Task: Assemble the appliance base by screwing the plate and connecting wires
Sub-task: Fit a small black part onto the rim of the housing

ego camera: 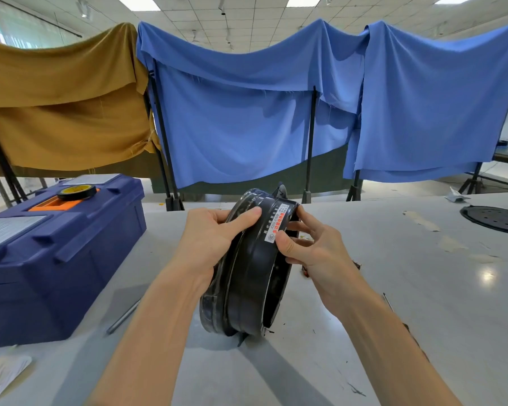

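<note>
Appliance base (247,288) stands on edge on the bench (393,288), lower rim touching the surface, round axis running roughly left-right, hollow side seemingly facing right. Both hands clamp it near the top: left hand (211,241) grip wraps the left rim, thumb laid over the wall. The right hand (314,250) grip pinches the right rim beside the white label (276,227), fingers reaching inside. Shell is black, glossy, ring-shaped, with a stepped wall. Plate (496,219), a black perforated disc, lies flat far right, well apart; right hand is nearer. On the left a metal rod (123,316) lies just beside the blue toolbox (56,259), tape roll (77,191) on its lid. No wires visible. It probably needs laying flat first.
</note>
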Action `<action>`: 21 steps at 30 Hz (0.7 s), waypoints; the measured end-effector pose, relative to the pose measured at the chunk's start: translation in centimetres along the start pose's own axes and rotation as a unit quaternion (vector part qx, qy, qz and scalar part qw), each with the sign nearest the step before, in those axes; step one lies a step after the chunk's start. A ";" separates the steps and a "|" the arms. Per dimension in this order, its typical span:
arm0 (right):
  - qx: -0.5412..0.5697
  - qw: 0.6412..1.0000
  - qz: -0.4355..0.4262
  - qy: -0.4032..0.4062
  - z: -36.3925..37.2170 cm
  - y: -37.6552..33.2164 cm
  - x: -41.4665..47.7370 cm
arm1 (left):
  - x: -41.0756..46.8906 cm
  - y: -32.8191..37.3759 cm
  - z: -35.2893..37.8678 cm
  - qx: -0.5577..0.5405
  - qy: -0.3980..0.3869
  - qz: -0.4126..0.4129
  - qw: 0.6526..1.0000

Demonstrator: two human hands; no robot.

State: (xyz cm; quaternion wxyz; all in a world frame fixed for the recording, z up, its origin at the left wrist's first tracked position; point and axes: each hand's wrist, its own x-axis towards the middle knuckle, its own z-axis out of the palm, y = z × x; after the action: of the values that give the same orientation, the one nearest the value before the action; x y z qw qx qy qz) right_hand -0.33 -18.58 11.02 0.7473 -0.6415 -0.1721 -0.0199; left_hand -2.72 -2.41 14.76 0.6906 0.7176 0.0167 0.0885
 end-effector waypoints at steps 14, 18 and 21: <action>0.067 0.998 0.016 -0.016 -1.7 2.1 0.7 | 2.1 0.0 2.2 0.067 -0.016 0.016 0.997; 0.068 0.998 0.009 -0.012 -1.7 2.4 1.0 | 2.1 0.1 2.0 0.066 -0.020 0.008 0.998; 0.048 0.999 0.005 0.003 -2.0 2.6 1.1 | 2.2 0.1 2.4 0.080 -0.011 0.011 0.997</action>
State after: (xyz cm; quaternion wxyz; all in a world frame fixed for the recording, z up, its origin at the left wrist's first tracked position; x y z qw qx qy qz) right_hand 1.81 -19.87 8.59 0.7778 -0.6057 -0.1676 -0.0103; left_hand -0.20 -4.43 15.05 0.6301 0.7717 0.0081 0.0861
